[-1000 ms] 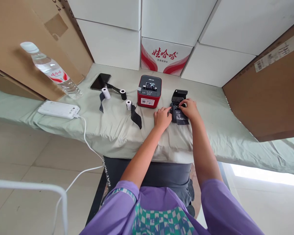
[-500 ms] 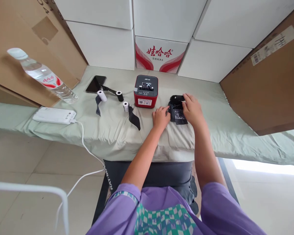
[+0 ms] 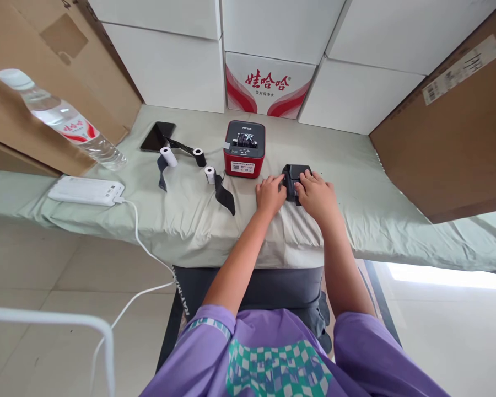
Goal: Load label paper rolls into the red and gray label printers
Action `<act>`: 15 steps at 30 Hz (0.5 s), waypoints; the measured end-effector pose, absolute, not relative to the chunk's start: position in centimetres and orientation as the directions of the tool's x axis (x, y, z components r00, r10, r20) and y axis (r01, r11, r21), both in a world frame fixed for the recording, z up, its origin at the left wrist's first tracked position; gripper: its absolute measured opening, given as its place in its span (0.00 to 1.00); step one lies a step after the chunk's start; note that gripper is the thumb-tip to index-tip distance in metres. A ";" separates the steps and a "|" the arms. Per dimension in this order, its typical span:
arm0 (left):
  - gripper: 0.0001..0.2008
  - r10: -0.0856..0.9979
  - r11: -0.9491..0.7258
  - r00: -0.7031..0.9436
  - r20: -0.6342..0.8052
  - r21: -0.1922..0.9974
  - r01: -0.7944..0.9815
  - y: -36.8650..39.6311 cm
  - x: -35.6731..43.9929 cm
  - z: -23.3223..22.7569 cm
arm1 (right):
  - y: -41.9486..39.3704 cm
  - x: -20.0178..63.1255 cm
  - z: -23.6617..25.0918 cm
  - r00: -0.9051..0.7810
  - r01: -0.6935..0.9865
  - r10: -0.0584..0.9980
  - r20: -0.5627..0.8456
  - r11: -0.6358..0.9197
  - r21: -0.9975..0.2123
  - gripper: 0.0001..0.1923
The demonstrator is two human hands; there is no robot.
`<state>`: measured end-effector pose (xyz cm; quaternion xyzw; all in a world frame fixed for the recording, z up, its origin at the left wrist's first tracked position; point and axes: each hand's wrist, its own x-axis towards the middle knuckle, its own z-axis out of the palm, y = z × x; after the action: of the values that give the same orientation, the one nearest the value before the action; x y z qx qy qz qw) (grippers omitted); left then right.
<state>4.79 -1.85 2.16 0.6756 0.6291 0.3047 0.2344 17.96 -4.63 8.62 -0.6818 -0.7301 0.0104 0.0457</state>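
Two hands rest on a small black device (image 3: 294, 175) that lies on the bench (image 3: 355, 182), just right of a red and grey label printer (image 3: 244, 148). The left hand (image 3: 269, 196) sits at the device's left edge, fingers loosely curled, with the fingertips touching its side. The right hand (image 3: 316, 194) lies over the near and right part of the device, palm down, fingers bent forward on top of its lid. Neither hand lifts the device; it sits flat on the pale green cloth (image 3: 190, 215) that covers the bench. How firmly each hand grips cannot be told, because the fingers hide the contact.

Left of the printer are three small rolls: a white roll (image 3: 209, 174) with a black strip trailing from it toward the near edge, a black roll (image 3: 198, 156) behind it, and another white roll (image 3: 167, 156) further left. A dark phone (image 3: 157, 136) lies behind these rolls. Near the left end of the bench is a white power bank (image 3: 85, 190) with a white cable (image 3: 143, 248) hanging down over the edge. A clear water bottle (image 3: 62, 121) stands tilted in the view beside brown cardboard. White boxes (image 3: 169, 71) are stacked along the back of the bench.
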 end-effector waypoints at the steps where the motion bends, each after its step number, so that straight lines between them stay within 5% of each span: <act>1: 0.25 0.993 -0.097 0.024 0.115 0.695 0.713 -1.9 4.8 2.2 | -4.6 17.9 8.6 -0.072 0.995 0.996 0.049 0.076 -0.070 0.30; 11: 0.25 0.990 -0.116 0.025 0.138 0.707 0.698 -1.9 4.8 1.8 | -3.5 17.8 8.4 -0.119 0.991 0.983 0.142 0.127 -0.049 0.27; 15: 0.26 0.992 -0.111 0.034 0.123 0.700 0.705 -1.9 4.8 1.9 | -3.4 18.3 9.2 -0.145 0.989 0.987 0.070 0.147 -0.028 0.28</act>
<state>4.77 -1.89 1.89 0.6797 0.6242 0.3058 0.2342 18.28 -3.36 9.24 -0.6529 -0.7565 -0.0121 0.0357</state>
